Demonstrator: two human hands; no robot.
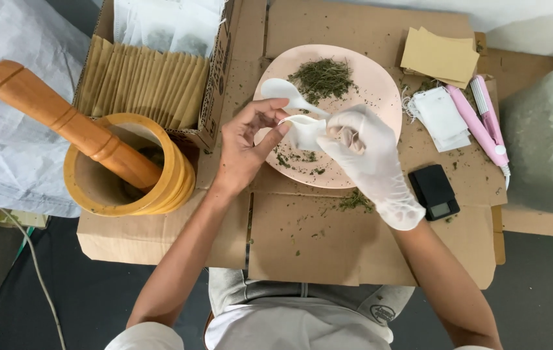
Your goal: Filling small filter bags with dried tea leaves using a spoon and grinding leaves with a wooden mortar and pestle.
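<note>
Pouch: small white paper pouch [303, 131] is being held over the near left part of the pink plate [386, 97], between both hands.
Left hand: bare left hand [245, 146] is pinching the pouch's left edge, thumb and fingertips closing on it in a tight grip.
Right hand: right hand [366, 155], wearing a thin white glove, is gripping the pouch's right side, fingers curling shut around it.
Spoon: white spoon [284, 91] is lying on the plate just beyond the pouch, bowl pointing left, handle reaching toward the hands.
Herbs: dried green herbs [323, 78] are sitting in a heap on the far part of the plate; crumbs are scattering over the plate and the cardboard.
Table: flattened brown cardboard [302, 240] is covering the table under everything.
Left side: yellow mortar [130, 172] with a wooden pestle [62, 120] leaning in it is standing near left; behind it, a cardboard box [147, 78] is holding rows of tan envelopes.
Right side: small black scale [434, 191] is lying near the right wrist; a stack of white pouches [441, 116], a pink sealer [483, 126] and tan envelopes [440, 57] are lying farther right.
</note>
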